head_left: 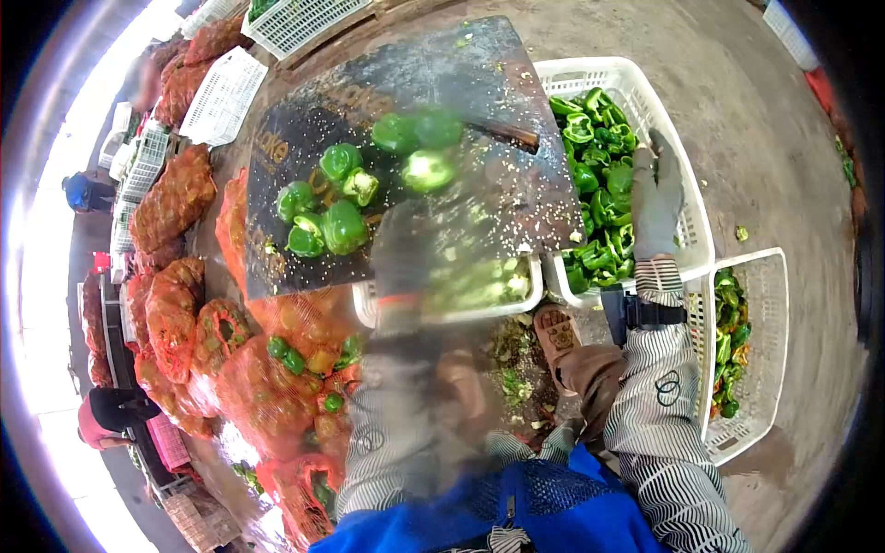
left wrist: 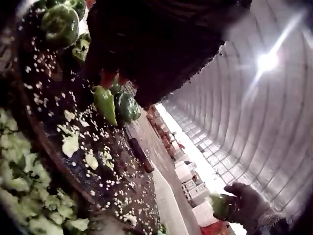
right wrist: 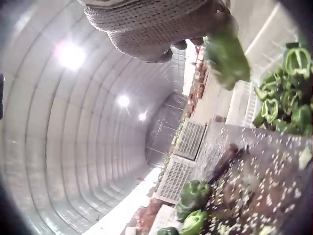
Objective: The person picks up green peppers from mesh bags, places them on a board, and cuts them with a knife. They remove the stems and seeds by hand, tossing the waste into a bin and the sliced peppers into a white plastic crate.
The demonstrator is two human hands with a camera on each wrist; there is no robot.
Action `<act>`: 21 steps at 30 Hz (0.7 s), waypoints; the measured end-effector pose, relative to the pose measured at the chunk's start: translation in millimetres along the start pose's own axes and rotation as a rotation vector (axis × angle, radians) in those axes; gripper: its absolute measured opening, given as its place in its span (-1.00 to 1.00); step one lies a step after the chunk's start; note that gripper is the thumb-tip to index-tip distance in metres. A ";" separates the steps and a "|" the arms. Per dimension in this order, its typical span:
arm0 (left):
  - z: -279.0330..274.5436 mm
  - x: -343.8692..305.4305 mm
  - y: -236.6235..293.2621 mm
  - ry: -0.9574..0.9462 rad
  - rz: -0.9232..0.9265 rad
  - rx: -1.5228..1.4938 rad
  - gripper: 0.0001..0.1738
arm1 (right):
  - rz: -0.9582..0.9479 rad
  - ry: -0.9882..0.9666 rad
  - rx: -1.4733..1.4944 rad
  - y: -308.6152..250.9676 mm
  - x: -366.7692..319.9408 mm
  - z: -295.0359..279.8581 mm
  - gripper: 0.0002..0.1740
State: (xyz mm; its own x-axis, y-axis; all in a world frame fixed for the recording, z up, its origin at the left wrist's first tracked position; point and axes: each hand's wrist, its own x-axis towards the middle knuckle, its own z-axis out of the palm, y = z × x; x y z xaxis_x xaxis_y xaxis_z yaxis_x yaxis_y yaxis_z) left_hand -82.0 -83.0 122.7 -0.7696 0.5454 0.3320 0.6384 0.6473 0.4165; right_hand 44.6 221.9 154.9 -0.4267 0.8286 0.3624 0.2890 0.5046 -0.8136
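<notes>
Pepper [right wrist: 226, 56] in R hand [head_left: 656, 198]; L hand [head_left: 401, 253] maybe empty.

A pepper piece [right wrist: 226, 56], green and glossy, hangs pinched in the fingers of the right hand [head_left: 656, 198], in the air above the white crate [head_left: 590, 66] just past the board's right edge. On the dark board [head_left: 479, 74], strewn with pale seeds, whole green peppers [head_left: 343, 226] lie in a loose cluster toward its left edge. Three more sit near the middle. Two of the cluster lie side by side just under the left hand [left wrist: 156, 44]; whether its fingertips touch them cannot be told.
</notes>
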 end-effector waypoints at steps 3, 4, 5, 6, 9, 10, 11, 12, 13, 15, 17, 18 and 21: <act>50.9 37.4 -31.2 0.179 -0.243 -0.064 -0.42 | 0.070 -0.148 0.007 -3.0 2.1 -3.6 -0.54; 53.3 54.9 -26.3 0.128 -0.475 -0.115 -0.29 | 0.082 -0.254 -0.022 -5.2 1.7 -3.9 -0.55; 71.7 72.2 -45.7 0.066 -0.545 -0.107 -0.24 | 0.089 -0.298 -0.009 -10.9 -3.2 -2.0 -0.57; 71.8 85.6 -45.0 0.005 -0.617 -0.097 -0.19 | 0.032 -0.356 -0.021 -7.3 -7.7 5.4 -0.60; 89.0 94.8 -51.8 -0.133 -0.702 0.016 -0.31 | -0.107 -0.562 -0.120 -23.3 -21.9 8.6 -0.58; 92.9 94.5 -55.6 -0.160 -0.716 -0.037 -0.39 | -0.057 -0.684 -0.166 -37.0 -24.5 6.3 -0.55; 98.4 87.9 -57.4 -0.126 -0.597 -0.014 -0.46 | 0.035 -0.796 -0.160 -51.9 -28.5 4.7 -0.46; 103.3 78.9 -58.5 -0.090 -0.478 0.007 -0.54 | 0.039 -0.795 -0.159 -49.4 -36.1 13.1 -0.46; 85.1 71.1 -30.3 -0.148 -0.509 -0.106 -0.58 | -0.022 -0.815 -0.197 -39.0 -48.0 26.2 -0.42; 118.3 47.7 -61.6 -0.091 -0.411 -0.410 -0.66 | -0.079 -0.842 -0.239 -39.8 -62.7 34.8 -0.38; 85.0 25.7 -10.9 -0.051 -0.497 -0.994 -0.69 | 0.028 -0.911 0.001 -48.2 -73.2 34.2 -0.41; 68.8 20.2 4.6 -0.051 -0.503 -0.997 -0.69 | 0.029 -0.916 -0.004 -47.3 -74.7 31.7 -0.41; 30.5 1.7 31.2 -0.066 -0.278 -0.888 -0.68 | 0.561 -1.188 0.563 -50.9 -77.7 35.9 -0.37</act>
State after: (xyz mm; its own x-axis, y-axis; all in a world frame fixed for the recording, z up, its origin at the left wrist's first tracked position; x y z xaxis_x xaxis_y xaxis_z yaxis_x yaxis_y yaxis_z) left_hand -63.0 -45.6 110.4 -0.8740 0.4784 0.0858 0.1668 0.1294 0.9775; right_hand 32.3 123.1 151.8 -0.9051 0.0495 -0.4222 0.4037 -0.2108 -0.8903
